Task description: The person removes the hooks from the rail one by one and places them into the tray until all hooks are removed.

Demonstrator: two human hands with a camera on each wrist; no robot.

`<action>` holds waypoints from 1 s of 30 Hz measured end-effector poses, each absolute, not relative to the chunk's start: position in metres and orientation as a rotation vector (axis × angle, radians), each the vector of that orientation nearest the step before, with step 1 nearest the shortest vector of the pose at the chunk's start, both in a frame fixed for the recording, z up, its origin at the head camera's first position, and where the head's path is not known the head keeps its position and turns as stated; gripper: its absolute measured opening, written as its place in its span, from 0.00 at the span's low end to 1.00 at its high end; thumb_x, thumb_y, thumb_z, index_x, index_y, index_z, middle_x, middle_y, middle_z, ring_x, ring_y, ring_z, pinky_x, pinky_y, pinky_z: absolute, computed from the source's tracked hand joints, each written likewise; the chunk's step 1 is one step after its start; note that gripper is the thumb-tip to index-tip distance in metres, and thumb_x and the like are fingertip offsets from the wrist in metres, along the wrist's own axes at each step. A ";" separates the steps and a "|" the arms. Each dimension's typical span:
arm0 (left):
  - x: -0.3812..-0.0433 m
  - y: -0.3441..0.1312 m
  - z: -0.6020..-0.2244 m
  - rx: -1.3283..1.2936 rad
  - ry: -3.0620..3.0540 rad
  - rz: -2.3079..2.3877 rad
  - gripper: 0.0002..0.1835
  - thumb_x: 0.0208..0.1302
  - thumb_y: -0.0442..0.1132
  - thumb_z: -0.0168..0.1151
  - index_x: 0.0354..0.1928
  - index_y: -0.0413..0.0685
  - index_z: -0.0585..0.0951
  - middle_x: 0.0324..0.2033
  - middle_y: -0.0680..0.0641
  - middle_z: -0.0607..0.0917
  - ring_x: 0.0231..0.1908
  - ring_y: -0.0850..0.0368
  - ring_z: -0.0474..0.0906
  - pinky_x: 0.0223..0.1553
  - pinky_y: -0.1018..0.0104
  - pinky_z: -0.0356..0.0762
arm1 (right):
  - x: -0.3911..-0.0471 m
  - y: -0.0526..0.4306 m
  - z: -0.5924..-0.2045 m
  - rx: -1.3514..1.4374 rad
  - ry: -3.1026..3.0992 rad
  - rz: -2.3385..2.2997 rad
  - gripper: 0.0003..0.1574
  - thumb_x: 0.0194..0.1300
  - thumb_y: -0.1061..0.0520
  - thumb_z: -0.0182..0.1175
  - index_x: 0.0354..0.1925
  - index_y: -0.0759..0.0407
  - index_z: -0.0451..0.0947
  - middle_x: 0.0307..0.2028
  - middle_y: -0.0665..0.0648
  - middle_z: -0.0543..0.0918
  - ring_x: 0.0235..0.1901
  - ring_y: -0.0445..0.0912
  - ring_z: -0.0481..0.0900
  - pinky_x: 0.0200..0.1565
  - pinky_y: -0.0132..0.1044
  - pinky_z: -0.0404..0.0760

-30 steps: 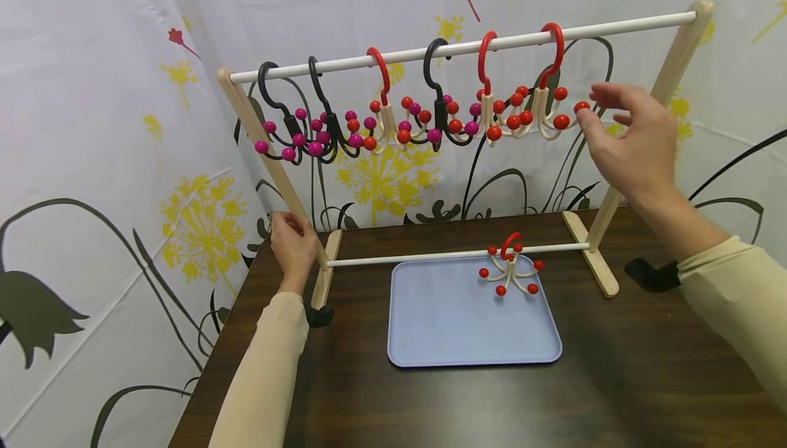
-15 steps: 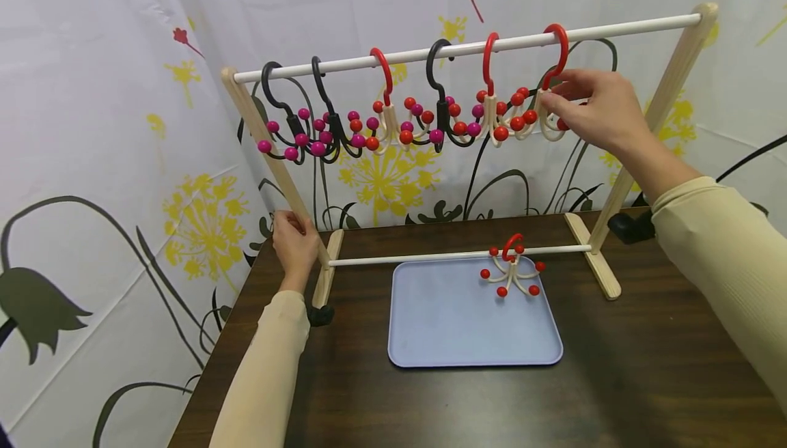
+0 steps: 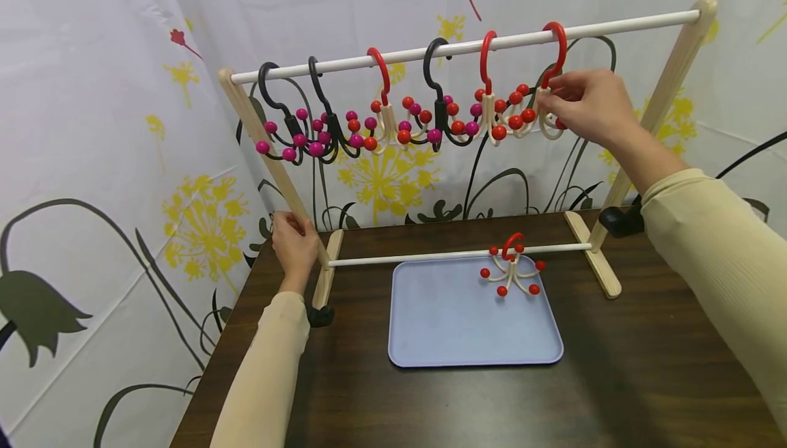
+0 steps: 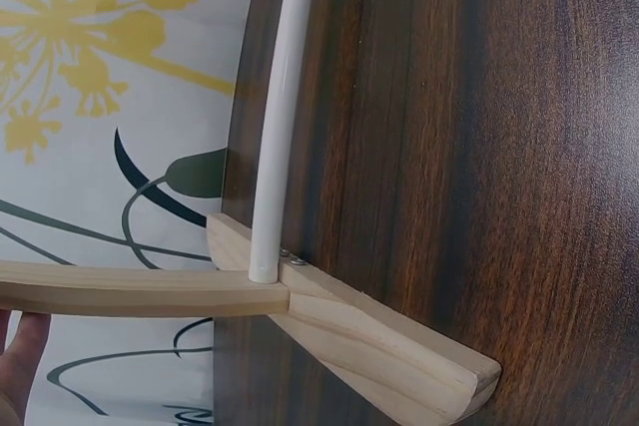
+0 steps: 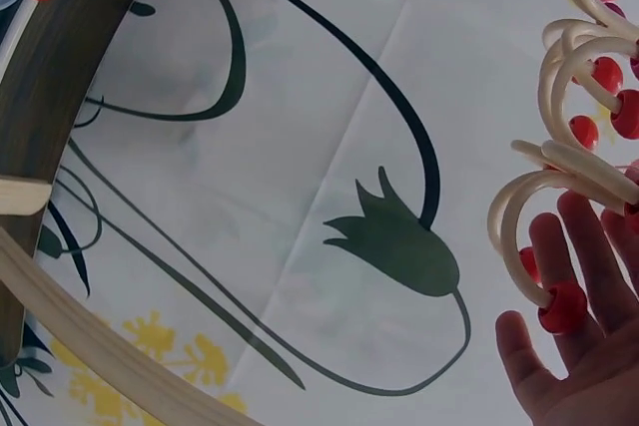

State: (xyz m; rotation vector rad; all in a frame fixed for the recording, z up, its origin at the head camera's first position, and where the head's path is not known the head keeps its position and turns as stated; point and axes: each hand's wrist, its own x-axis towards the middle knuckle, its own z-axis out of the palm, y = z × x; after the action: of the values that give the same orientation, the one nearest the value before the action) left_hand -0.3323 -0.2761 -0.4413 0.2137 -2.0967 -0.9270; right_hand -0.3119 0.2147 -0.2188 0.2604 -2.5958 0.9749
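Observation:
My left hand point(image 3: 295, 246) holds the left upright point(image 3: 270, 151) of a wooden rack low down; in the left wrist view only its fingers point(image 4: 22, 356) show at the edge. With thumb and fingertips, my right hand point(image 3: 593, 105) pinches the cream stem of the rightmost hanger point(image 3: 561, 48), which has a red hook and red-beaded curved arms. That hook sits over the white top rail point(image 3: 627, 26). Further left on the rail hang several more hangers, including a black one with magenta beads point(image 3: 292, 123) and a red-hooked one point(image 3: 488, 65). The right palm covers some beads.
A light blue tray point(image 3: 455, 328) lies on the dark wooden table point(image 3: 430, 407) under the rack. One red-hooked hanger point(image 3: 512, 274) rests at its back right. The rack's right foot point(image 3: 595, 260) stands beside the tray. A patterned curtain point(image 3: 123, 93) hangs close behind.
My right hand has moved left from beside the rightmost hanger's beads and taken its stem between thumb and fingertips. The left hand stays at the upright.

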 end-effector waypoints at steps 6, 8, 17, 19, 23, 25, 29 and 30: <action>-0.331 -0.276 -0.439 0.211 -2.099 -0.944 0.12 0.59 0.34 0.62 0.42 0.35 0.72 0.31 0.40 0.73 0.32 0.41 0.72 0.38 0.45 0.68 | -0.309 0.216 -0.213 0.230 -2.603 0.909 0.31 0.68 0.41 0.56 0.56 0.63 0.80 0.48 0.65 0.84 0.42 0.50 0.77 0.33 0.34 0.71; -0.331 -0.276 -0.440 0.213 -2.101 -0.948 0.13 0.60 0.34 0.62 0.42 0.36 0.72 0.31 0.40 0.73 0.32 0.41 0.72 0.38 0.45 0.68 | -0.309 0.218 -0.211 0.232 -2.603 0.909 0.31 0.68 0.41 0.56 0.55 0.63 0.81 0.48 0.66 0.84 0.42 0.50 0.77 0.33 0.36 0.71; -0.331 -0.275 -0.440 0.215 -2.097 -0.950 0.12 0.60 0.33 0.62 0.42 0.35 0.72 0.31 0.40 0.74 0.32 0.42 0.73 0.38 0.45 0.69 | -0.305 0.225 -0.205 0.225 -2.562 0.959 0.28 0.66 0.43 0.59 0.52 0.63 0.82 0.39 0.58 0.86 0.30 0.34 0.76 0.31 0.30 0.70; -0.330 -0.275 -0.439 0.213 -2.097 -0.947 0.13 0.60 0.33 0.63 0.42 0.35 0.72 0.31 0.40 0.73 0.32 0.41 0.73 0.38 0.45 0.69 | -0.304 0.226 -0.201 0.225 -2.543 0.981 0.27 0.66 0.43 0.60 0.52 0.63 0.83 0.34 0.50 0.86 0.28 0.32 0.76 0.30 0.29 0.70; -0.331 -0.275 -0.438 0.209 -2.102 -0.947 0.13 0.60 0.34 0.63 0.42 0.36 0.72 0.31 0.41 0.73 0.32 0.41 0.72 0.38 0.45 0.68 | -0.301 0.229 -0.194 0.225 -2.512 1.012 0.27 0.64 0.44 0.62 0.51 0.63 0.83 0.27 0.35 0.80 0.27 0.30 0.77 0.30 0.29 0.70; -0.332 -0.275 -0.439 0.210 -2.104 -0.945 0.13 0.60 0.34 0.63 0.42 0.36 0.72 0.31 0.41 0.73 0.32 0.41 0.72 0.38 0.45 0.68 | -0.299 0.229 -0.192 0.229 -2.503 1.026 0.27 0.64 0.44 0.62 0.52 0.63 0.82 0.27 0.32 0.79 0.28 0.30 0.77 0.30 0.30 0.70; -0.332 -0.276 -0.440 0.218 -2.105 -0.938 0.13 0.59 0.34 0.62 0.42 0.36 0.72 0.30 0.42 0.72 0.32 0.41 0.72 0.38 0.45 0.68 | -0.296 0.230 -0.191 0.235 -2.481 1.054 0.27 0.64 0.45 0.62 0.52 0.64 0.82 0.27 0.33 0.79 0.30 0.32 0.77 0.31 0.29 0.71; -0.333 -0.276 -0.441 0.220 -2.103 -0.936 0.13 0.59 0.33 0.62 0.42 0.36 0.72 0.30 0.42 0.72 0.32 0.41 0.72 0.38 0.45 0.68 | -0.295 0.230 -0.191 0.234 -2.472 1.061 0.27 0.64 0.45 0.63 0.52 0.64 0.82 0.27 0.33 0.79 0.30 0.32 0.77 0.31 0.29 0.71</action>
State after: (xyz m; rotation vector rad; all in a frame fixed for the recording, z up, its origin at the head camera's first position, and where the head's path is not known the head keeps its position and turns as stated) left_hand -0.3325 -0.2763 -0.4407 0.2200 -2.1027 -0.9359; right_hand -0.2946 0.2300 -0.1906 0.2339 -2.4720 1.0610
